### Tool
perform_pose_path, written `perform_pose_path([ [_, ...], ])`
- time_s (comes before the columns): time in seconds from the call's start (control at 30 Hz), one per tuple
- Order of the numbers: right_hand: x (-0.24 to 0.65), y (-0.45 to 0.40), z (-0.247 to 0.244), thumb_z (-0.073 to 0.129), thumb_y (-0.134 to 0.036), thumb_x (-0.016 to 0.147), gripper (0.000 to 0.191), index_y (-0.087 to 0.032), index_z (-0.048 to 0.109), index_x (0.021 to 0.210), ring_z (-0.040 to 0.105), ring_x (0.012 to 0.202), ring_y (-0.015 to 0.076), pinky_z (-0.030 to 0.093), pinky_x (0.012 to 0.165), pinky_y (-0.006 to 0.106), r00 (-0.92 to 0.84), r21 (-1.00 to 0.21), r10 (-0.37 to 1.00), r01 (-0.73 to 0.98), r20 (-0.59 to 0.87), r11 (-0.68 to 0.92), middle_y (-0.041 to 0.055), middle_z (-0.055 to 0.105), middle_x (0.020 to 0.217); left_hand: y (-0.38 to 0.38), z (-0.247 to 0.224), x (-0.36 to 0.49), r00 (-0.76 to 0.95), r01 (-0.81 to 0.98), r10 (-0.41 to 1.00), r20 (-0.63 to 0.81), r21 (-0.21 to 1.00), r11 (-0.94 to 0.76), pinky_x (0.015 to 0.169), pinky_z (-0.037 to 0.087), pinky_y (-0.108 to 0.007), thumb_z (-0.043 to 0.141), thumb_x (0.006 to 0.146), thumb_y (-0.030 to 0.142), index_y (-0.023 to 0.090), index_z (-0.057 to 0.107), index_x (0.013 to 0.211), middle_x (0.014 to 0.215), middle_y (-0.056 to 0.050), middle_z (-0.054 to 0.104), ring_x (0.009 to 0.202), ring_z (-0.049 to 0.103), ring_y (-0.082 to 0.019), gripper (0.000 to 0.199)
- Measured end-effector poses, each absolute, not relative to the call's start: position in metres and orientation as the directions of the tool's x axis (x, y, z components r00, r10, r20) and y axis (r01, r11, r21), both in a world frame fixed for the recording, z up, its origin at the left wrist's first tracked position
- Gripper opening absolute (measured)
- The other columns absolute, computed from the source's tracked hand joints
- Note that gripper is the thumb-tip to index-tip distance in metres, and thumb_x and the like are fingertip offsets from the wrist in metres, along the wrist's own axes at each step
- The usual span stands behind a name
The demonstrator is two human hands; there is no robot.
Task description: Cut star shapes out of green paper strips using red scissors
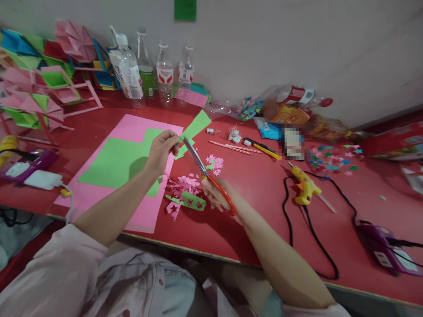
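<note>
green strip [198,125] sat pinched in my left hand [161,150], likely steadied for the scissors [202,167] my right hand [214,193] gripped.

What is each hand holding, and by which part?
Right hand: scissors, by the orange handles. Left hand: green paper strip, pinched near its lower-left end.

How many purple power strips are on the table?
2: the left strip at the far left, beside a white adapter; the right strip at lower right, right of the yellow glue gun. Others may be out of view.
</note>
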State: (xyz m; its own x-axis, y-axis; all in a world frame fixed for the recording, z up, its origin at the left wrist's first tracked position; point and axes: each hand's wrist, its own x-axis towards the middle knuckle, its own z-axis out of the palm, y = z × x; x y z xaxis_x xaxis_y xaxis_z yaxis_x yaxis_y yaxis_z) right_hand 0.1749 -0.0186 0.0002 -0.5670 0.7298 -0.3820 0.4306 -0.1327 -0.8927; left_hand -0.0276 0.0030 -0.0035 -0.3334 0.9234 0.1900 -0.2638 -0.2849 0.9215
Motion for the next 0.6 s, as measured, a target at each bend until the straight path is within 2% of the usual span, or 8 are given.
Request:
perform_pose_path([
  [0.1,0.1742,-0.0183,-0.0008,0.050,-0.066,0.078,0.048,-0.022,0.041,0.061,0.032,0.024,0.0063,0.035,0.032,0.022,-0.573,-0.899,0.728,0.415,-0.376,-0.138,-0.0106,0.033,0.031,0.0035,-0.0046,-0.0279,-0.342,-0.273,0.924,0.169,0.923,-0.270,0.043,0.036,-0.017,0.052,0.075,0.015,0.018,0.052,0.062,0.046,0.005,0.050,0.042,0.044,-0.004,0.013],
  [0.27,0.1746,-0.0189,-0.0002,0.049,-0.062,0.082,0.046,-0.022,0.039,0.062,0.033,0.025,0.0058,0.037,0.034,0.022,-0.567,-0.891,0.725,0.430,-0.391,-0.144,-0.0107,0.033,0.033,0.0024,-0.0069,-0.0255,-0.192,-0.295,0.968,0.159,0.932,-0.211,0.045,0.039,-0.018,0.054,0.077,0.020,0.017,0.055,0.062,0.050,0.003,0.054,0.044,0.048,-0.005,0.015],
  [0.4,0.1744,-0.0189,-0.0008,0.047,-0.060,0.083,0.044,-0.022,0.039,0.062,0.032,0.025,0.0055,0.037,0.034,0.022,-0.556,-0.884,0.732,0.447,-0.395,-0.138,-0.0107,0.033,0.035,0.0021,-0.0063,-0.0244,-0.244,-0.291,0.954,0.174,0.925,-0.243,0.046,0.039,-0.018,0.055,0.078,0.019,0.017,0.053,0.061,0.049,0.004,0.053,0.044,0.048,-0.004,0.017],
  [0.6,0.1737,-0.0195,-0.0026,0.050,-0.067,0.077,0.049,-0.022,0.039,0.062,0.033,0.025,0.0058,0.033,0.032,0.021,-0.542,-0.889,0.749,0.438,-0.381,-0.135,-0.0110,0.034,0.033,0.0018,-0.0048,-0.0241,-0.313,-0.272,0.932,0.185,0.922,-0.274,0.044,0.037,-0.017,0.054,0.079,0.019,0.018,0.053,0.062,0.047,0.005,0.050,0.042,0.045,-0.004,0.017],
])
